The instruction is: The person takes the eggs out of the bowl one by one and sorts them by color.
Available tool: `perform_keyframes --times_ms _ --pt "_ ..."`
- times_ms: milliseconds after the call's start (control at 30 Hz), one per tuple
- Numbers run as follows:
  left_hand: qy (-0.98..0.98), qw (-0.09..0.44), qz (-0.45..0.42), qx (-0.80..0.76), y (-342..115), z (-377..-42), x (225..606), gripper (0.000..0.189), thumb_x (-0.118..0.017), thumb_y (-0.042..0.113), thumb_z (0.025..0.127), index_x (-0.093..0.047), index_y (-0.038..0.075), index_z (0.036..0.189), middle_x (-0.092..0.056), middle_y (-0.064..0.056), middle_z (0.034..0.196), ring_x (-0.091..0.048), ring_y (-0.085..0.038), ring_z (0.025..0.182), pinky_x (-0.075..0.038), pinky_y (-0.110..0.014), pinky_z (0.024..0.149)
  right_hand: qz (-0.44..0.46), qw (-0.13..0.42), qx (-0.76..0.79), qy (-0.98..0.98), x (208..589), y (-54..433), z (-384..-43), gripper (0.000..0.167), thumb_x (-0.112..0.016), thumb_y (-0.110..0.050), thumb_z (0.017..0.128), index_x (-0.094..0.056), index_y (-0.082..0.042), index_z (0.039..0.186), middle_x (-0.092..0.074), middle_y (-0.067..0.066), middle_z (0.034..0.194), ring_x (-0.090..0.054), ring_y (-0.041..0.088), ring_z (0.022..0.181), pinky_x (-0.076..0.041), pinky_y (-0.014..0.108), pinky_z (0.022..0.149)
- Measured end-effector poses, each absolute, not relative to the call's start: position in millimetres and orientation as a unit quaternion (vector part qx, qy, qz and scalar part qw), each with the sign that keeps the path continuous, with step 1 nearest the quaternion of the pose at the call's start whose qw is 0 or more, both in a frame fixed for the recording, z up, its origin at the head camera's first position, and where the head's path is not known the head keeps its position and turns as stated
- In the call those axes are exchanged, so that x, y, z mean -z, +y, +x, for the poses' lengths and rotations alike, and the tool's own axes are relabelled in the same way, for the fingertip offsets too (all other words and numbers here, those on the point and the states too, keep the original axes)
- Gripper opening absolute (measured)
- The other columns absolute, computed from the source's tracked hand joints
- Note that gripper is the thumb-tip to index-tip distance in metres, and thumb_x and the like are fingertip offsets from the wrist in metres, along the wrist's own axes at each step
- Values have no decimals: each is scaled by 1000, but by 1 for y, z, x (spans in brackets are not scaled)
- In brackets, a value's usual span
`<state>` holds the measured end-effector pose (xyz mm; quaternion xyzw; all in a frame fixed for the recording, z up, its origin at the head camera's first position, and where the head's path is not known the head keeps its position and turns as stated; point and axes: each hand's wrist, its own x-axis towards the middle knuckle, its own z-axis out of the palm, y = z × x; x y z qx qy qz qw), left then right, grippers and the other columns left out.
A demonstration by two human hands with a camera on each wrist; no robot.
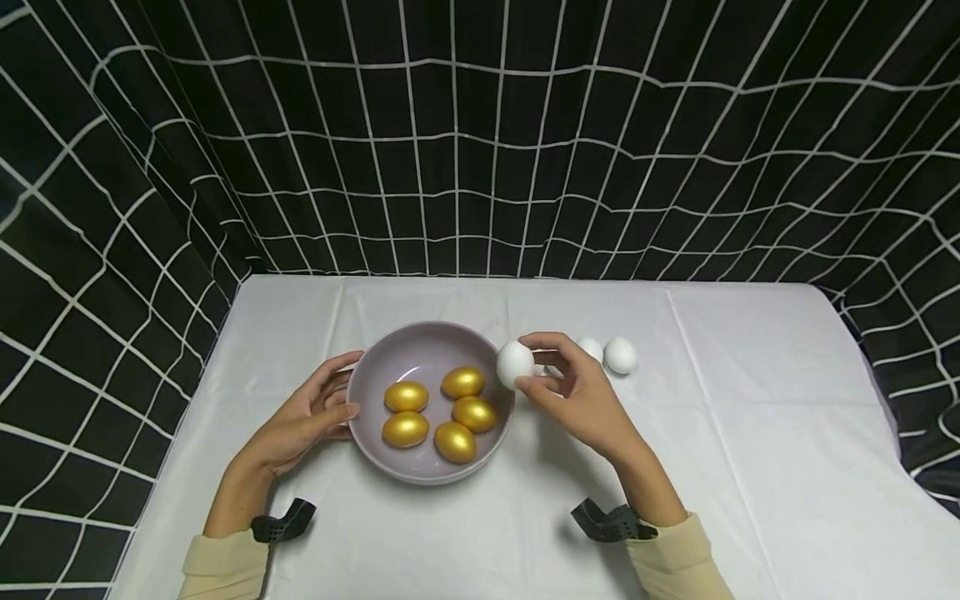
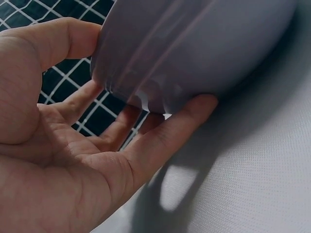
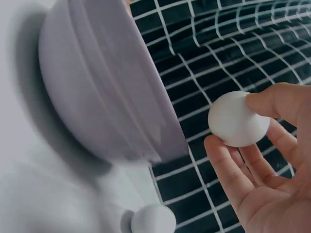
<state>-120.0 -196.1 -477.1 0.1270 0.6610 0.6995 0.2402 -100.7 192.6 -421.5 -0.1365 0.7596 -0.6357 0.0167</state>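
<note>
Gold eggs (image 1: pixel 455 442) lie in the bowl (image 1: pixel 367 383), white eggs (image 1: pixel 620 356) nearby. Your right hand (image 1: pixel 577 396) pinches a white egg (image 1: pixel 515 365); your left hand (image 1: pixel 307 417) grips the bowl.

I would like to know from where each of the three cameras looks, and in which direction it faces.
Head: worn on the head, facing forward and down at the bowl and golden eggs; left hand, right hand and sleeves show.
Left wrist: worn on that wrist, facing the bowl's outer wall; the left hand shows.
Right wrist: worn on that wrist, facing the held rounded white object and the bowl's outside; the right hand shows.
Head and right wrist share the bowl, rounded white object and right hand.
</note>
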Motion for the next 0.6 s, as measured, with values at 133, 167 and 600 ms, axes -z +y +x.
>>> perform_keyframes --times_ms 133,167,600 --pt "657 245 128 -701 -193 -118 480 74 -62 5 103 -25 16 166 -33 -24 164 -63 -9 127 -62 -39 93 -117 5 639 760 426 205 -101 47 -74 3 95 -56 1 139 -61 7 134 -66 11 120 -59 20 95" --pt "657 246 125 -702 -193 -117 481 75 -63 5 103 -25 17 166 -34 -22 164 -63 -9 127 -62 -39 93 -113 3 637 763 426 208 -101 47 -74 3 95 -56 1 139 -61 7 135 -66 10 119 -59 20 94" --pt "676 241 111 -688 -196 -118 474 75 -64 5 102 -26 19 165 -41 -13 158 -66 -8 123 -63 -38 89 -89 -76 579 807 425 253 -118 46 -74 0 96 -58 1 140 -60 10 141 -64 3 119 -58 16 93"
